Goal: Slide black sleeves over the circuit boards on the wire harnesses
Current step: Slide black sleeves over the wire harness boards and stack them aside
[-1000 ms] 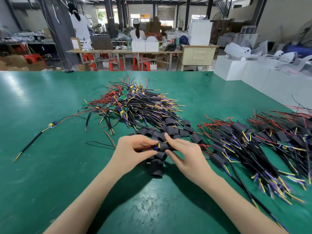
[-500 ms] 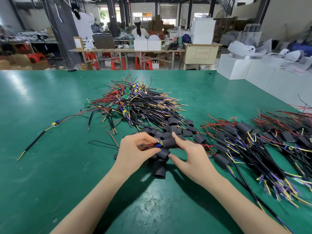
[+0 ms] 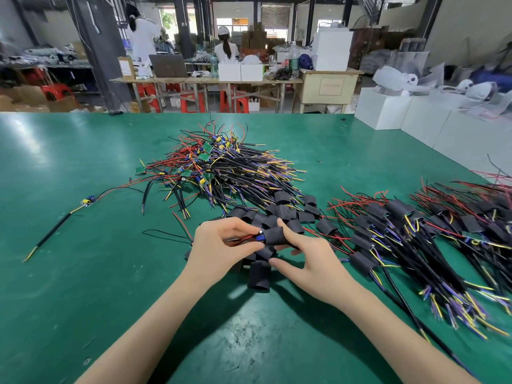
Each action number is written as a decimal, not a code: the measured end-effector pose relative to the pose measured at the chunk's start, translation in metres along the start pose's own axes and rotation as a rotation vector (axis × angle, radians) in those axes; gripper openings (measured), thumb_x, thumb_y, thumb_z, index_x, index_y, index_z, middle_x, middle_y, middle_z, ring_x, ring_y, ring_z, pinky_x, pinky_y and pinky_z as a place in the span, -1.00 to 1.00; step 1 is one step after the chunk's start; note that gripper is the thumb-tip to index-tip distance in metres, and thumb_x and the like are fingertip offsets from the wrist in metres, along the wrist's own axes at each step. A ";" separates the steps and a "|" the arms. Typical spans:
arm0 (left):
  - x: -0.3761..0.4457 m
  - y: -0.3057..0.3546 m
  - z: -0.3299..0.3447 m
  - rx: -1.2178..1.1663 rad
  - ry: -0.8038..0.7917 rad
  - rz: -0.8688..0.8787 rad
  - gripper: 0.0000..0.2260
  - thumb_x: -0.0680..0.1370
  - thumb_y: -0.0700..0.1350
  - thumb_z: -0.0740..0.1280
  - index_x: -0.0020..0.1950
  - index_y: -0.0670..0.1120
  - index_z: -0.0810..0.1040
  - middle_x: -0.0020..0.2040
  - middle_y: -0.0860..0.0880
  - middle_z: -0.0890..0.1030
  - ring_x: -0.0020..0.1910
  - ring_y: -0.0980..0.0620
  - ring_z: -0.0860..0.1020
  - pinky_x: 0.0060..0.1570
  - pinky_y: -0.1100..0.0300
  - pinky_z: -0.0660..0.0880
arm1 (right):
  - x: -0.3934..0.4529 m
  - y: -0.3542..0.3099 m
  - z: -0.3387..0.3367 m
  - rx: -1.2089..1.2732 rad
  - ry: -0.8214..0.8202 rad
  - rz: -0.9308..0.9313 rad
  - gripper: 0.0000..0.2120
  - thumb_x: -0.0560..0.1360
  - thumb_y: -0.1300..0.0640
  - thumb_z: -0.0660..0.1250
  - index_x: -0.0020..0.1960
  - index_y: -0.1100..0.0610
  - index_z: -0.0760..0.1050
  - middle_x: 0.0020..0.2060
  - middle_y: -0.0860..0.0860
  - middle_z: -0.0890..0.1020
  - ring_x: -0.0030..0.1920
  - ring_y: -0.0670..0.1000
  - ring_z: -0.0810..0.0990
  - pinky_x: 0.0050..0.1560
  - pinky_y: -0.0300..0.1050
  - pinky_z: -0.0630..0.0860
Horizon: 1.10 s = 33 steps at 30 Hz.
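One black sleeve pinched in two hands: left, right.

The black sleeve hides most of the circuit board.

Two bare forearms, left hand, right hand; no sleeves, gloves, jewellery
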<state>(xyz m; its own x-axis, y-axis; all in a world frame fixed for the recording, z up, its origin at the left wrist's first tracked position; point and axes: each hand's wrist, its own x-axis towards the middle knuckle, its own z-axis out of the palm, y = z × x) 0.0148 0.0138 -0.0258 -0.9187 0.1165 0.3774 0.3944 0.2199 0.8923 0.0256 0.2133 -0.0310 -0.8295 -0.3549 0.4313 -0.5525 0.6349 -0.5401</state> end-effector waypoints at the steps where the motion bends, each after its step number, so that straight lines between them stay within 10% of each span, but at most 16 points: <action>1: 0.001 0.001 -0.002 -0.023 -0.023 -0.010 -0.76 0.35 -0.36 0.54 -0.14 -0.04 0.69 -0.18 0.05 0.73 -0.15 0.14 0.69 -0.10 0.36 0.55 | 0.001 -0.001 -0.003 0.020 0.002 -0.008 -0.40 0.51 0.01 0.38 0.49 0.06 0.27 0.06 -0.07 0.66 -0.05 -0.17 0.58 0.01 -0.35 0.46; 5: 0.004 0.004 -0.006 -0.082 -0.098 -0.028 -0.76 0.39 -0.36 0.50 -0.08 -0.05 0.70 -0.12 0.00 0.73 -0.09 0.09 0.69 -0.03 0.33 0.55 | 0.003 0.000 -0.009 0.052 0.097 -0.014 -0.55 0.50 0.23 0.40 0.37 0.19 0.43 -0.25 -0.22 0.54 -0.41 -0.41 0.43 -0.32 -0.57 0.27; 17: -0.001 0.006 0.001 -0.057 -0.092 0.029 -0.85 0.40 -0.27 0.52 -0.12 -0.06 0.68 -0.17 -0.02 0.72 -0.15 0.04 0.70 -0.10 0.30 0.56 | -0.001 0.006 -0.001 0.061 0.035 -0.019 -0.50 0.52 0.06 0.38 0.42 0.12 0.38 0.02 -0.09 0.68 -0.02 -0.04 0.64 0.06 -0.04 0.52; 33: 0.003 0.013 0.001 -0.098 -0.198 -0.004 -0.84 0.38 -0.19 0.54 -0.13 -0.11 0.61 -0.29 -0.03 0.66 -0.33 0.04 0.62 -0.32 0.18 0.58 | -0.007 -0.008 0.012 -0.069 -0.077 -0.183 -0.86 0.54 0.03 0.30 -0.05 0.08 0.56 -0.25 -0.03 0.64 -0.24 0.02 0.54 -0.22 -0.09 0.43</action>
<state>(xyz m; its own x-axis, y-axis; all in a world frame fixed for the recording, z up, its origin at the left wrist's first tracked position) 0.0171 0.0176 -0.0136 -0.8942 0.3061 0.3266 0.3782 0.1262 0.9171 0.0348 0.2025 -0.0387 -0.7208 -0.5183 0.4602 -0.6900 0.5993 -0.4058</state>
